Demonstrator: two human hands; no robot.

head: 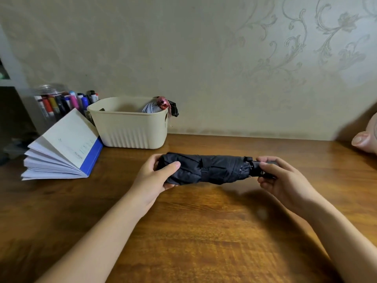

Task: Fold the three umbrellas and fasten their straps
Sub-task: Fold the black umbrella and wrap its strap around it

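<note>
One umbrella [206, 169], folded, lies crosswise low over the table [204, 231], long axis left-right. Left hand [155, 176] grips the canopy end; right hand [279, 176] curls round the handle. Strap [204, 170] sits mid-length, nearer left hand.

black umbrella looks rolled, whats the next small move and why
Probably lift the black umbrella toward the basket: its strap looks wrapped round the folded canopy, the left hand and right hand grip its ends, and a grey umbrella already sits there.

A home desk: floral wallpaper [295, 48], marker jar [53, 101], storage basket [130, 129], notebook [65, 148].
</note>
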